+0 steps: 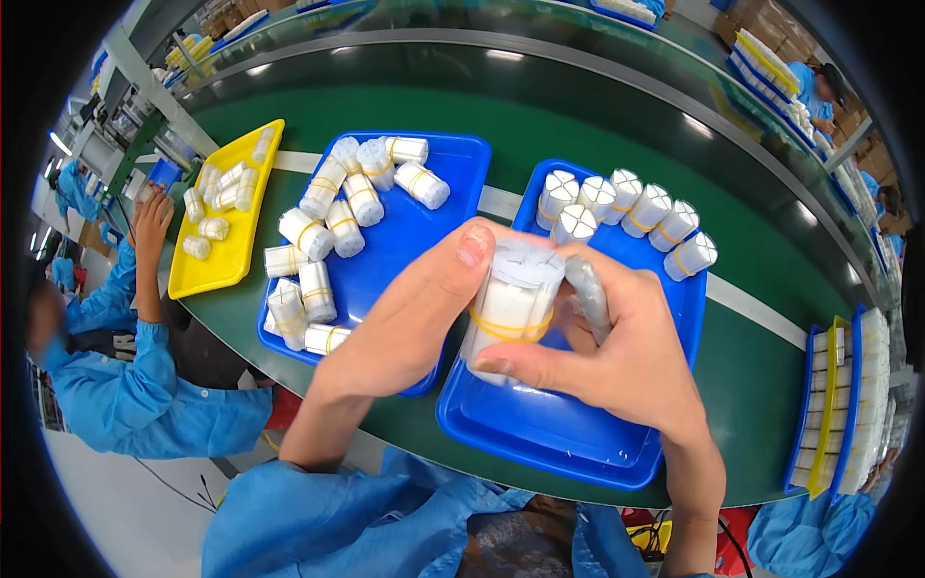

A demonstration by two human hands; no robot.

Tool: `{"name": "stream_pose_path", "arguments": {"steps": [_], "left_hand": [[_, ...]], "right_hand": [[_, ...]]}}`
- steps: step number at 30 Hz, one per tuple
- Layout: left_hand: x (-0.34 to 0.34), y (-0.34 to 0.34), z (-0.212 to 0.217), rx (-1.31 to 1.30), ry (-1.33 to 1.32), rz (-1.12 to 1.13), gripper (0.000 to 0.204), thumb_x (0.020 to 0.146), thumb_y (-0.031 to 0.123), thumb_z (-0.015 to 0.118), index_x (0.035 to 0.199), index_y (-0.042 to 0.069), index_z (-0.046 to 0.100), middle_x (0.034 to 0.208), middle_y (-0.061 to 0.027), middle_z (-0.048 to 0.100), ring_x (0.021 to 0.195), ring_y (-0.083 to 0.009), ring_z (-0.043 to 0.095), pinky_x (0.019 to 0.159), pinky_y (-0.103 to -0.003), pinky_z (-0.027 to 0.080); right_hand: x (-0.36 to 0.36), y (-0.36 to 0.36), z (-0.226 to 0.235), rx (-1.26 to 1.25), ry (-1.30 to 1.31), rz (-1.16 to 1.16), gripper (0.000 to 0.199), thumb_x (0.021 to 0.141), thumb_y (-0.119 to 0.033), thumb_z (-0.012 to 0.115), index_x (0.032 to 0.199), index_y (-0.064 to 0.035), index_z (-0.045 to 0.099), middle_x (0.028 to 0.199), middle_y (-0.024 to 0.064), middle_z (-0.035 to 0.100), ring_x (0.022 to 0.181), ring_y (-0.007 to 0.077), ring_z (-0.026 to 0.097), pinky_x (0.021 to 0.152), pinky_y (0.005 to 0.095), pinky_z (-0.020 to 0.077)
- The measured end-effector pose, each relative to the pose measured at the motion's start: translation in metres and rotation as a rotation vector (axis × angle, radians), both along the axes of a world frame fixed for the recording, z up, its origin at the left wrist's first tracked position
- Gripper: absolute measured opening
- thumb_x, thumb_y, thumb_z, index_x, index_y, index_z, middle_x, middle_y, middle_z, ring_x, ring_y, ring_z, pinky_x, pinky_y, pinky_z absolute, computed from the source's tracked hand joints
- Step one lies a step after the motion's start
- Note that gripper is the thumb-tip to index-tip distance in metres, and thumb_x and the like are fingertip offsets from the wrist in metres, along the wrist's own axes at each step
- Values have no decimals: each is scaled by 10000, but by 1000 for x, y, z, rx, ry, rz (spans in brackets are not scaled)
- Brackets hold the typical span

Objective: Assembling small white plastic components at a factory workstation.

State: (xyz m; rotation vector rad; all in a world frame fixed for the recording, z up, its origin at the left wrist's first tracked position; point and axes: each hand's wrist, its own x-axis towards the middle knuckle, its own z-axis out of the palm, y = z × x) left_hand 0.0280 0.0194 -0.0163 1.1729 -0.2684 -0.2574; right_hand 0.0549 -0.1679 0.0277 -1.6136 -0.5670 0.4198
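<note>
Above the right-hand blue tray (568, 443), I hold a bundle of white pieces (515, 299) upright between both hands. A yellow rubber band runs round its middle, and its pale top end faces up. My left hand (409, 303) is closed on its left side, with the thumb near the top rim. My right hand (626, 352) grips it from the right, thumb across the lower front; a grey cover (588, 297) wraps one finger. Behind my hands, several similar banded bundles (626, 197) stand along the far part of this tray.
Another blue tray (458, 178) at left holds several scattered banded bundles (361, 200). Beyond it lies a yellow tray (207, 275) with smaller white bundles, near a co-worker's hand (151, 222). Stacked trays (829, 405) stand at the right edge of the green table (752, 385).
</note>
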Motion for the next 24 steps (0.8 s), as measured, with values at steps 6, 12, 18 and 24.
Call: {"name": "stream_pose_path", "arguments": {"steps": [6,12,18,24], "left_hand": [[-11,-40,-8,-227,257,227,559,1040,497,234,1222,61,535,1153,-108,621,986,-208,630,766,-353,543],[-10,-72,-10,-433,426,232,629,1041,508,188,1206,12,538,1025,-103,615,954,-219,619,825,-363,511],[-25,-91,-19,-473,436,25,669,1019,565,160,1140,17,524,943,-97,600,841,-187,587,747,-334,491],[-30,-100,-19,-112,308,83,698,1005,598,146,1062,13,522,820,-100,586,648,-174,587,615,-291,474]], "right_hand": [[-16,-2,-1,-433,-352,-147,510,669,-194,890,1029,-6,582,789,55,667,625,47,585,542,183,407],[6,-9,-16,287,-549,-358,371,940,-443,594,861,-116,438,573,-13,468,416,39,364,407,181,261],[-7,-14,2,865,285,-233,431,1055,-423,198,710,-170,246,449,-55,163,328,81,75,323,266,82],[-10,-23,3,872,136,-295,425,1052,-417,208,710,-171,260,455,-39,197,344,83,105,330,262,102]]}}
